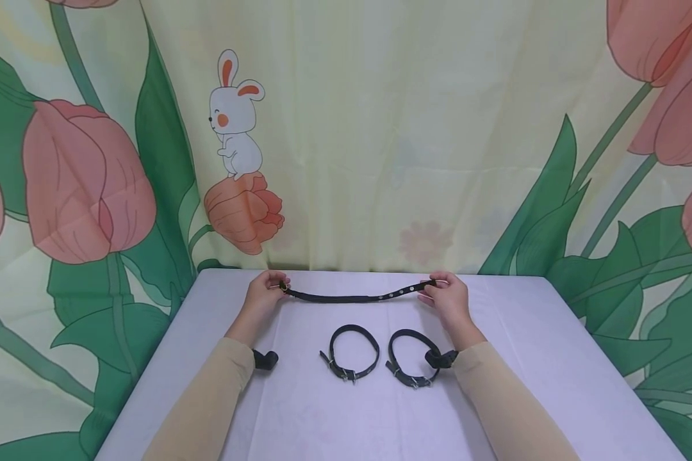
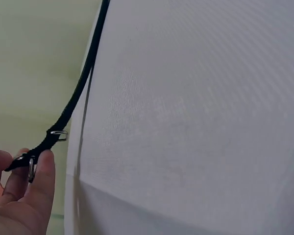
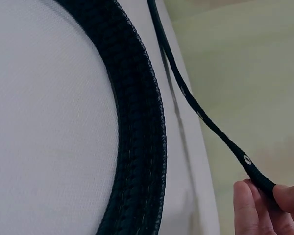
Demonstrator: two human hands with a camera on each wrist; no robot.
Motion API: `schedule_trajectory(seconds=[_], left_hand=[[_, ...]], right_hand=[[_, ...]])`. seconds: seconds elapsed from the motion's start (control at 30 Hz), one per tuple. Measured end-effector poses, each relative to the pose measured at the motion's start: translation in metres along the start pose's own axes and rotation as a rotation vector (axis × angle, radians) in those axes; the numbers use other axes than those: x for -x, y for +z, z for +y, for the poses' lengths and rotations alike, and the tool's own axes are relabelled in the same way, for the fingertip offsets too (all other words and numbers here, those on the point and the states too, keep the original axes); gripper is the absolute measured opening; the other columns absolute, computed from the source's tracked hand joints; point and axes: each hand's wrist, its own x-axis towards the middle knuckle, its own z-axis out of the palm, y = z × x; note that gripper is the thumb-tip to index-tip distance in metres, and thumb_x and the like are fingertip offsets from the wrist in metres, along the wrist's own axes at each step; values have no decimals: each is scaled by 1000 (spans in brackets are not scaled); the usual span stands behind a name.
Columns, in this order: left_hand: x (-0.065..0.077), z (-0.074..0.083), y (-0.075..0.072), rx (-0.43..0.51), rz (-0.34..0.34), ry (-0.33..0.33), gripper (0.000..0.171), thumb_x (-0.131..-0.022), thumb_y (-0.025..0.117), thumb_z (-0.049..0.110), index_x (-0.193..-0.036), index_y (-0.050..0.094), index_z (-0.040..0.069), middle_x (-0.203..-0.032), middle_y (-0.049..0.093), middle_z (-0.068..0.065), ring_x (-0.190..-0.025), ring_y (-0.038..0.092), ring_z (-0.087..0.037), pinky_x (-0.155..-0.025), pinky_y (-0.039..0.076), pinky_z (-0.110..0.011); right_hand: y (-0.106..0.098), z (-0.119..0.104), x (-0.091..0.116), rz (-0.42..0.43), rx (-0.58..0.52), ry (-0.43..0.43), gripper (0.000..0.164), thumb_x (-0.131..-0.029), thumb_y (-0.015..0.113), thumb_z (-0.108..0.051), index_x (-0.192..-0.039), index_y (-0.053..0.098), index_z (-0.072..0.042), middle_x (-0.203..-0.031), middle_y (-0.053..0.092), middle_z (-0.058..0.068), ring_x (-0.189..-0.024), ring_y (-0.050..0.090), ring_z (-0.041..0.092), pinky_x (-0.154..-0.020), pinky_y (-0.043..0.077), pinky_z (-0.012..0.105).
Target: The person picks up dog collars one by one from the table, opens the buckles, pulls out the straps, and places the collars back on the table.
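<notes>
A black collar (image 1: 340, 299) with metal eyelets is stretched between both hands near the far side of the table, sagging slightly in the middle. My left hand (image 1: 263, 291) pinches its buckle end; metal hardware shows by the fingers in the left wrist view. With thumb and fingers, my right hand (image 1: 448, 301) pinches the eyelet end, seen also in the right wrist view. Two more black collars lie on the table, each buckled into a loop: one in the middle (image 1: 375, 342), the other (image 1: 406, 331) to its right, partly hidden behind the black wrist camera.
A white cloth covers the table (image 1: 346, 429). Behind its far edge hangs a curtain (image 1: 352, 160) printed with tulips and a rabbit. Black wrist cameras (image 1: 265, 360) stick out inward from both sleeves, the right one overlapping the right-hand looped collar.
</notes>
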Motion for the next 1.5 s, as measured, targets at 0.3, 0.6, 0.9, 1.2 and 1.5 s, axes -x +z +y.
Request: schedule_trajectory(seconds=[0.3,0.6,0.9,1.2,1.5], left_hand=[[1,-4,-7,-34,-16,17,47,-91,53,-16,-135,60,-2,-144,66,-27,-136,64,-38,-82,57,-17],[7,-1,-17,-131,-11,27,54,-94,57,-9,-147,56,1,-152,63,-20,-144,58,-36,-95,57,-32],[37,27,-14,-374,-22,116,56,-100,62,10,-156,52,17,-168,48,-11,-161,36,-37,-128,35,-61],[73,52,7,-530,-127,267,54,-100,69,14,-152,57,26,-166,51,-1,-153,47,-36,-115,49,-62],[95,55,20,-623,-284,466,50,-96,80,9,-143,65,17,-160,57,-2,-154,50,-30,-124,43,-57]], right_hand=[[-9,1,3,11,53,-35,41,-99,66,10,-138,52,9,-123,77,22,-97,79,15,-83,67,34],[-17,-1,7,38,176,-89,36,-101,68,3,-136,58,4,-134,73,26,-118,75,27,-91,65,38],[-14,-14,26,23,413,-210,42,-100,71,-8,-141,61,-4,-142,71,20,-135,66,34,-108,57,38],[2,-25,59,-105,502,-337,45,-99,73,-9,-143,62,-9,-148,67,13,-148,56,34,-121,46,56],[19,-29,89,-278,568,-389,46,-96,79,-10,-141,67,-13,-150,66,12,-150,53,36,-127,39,58]])
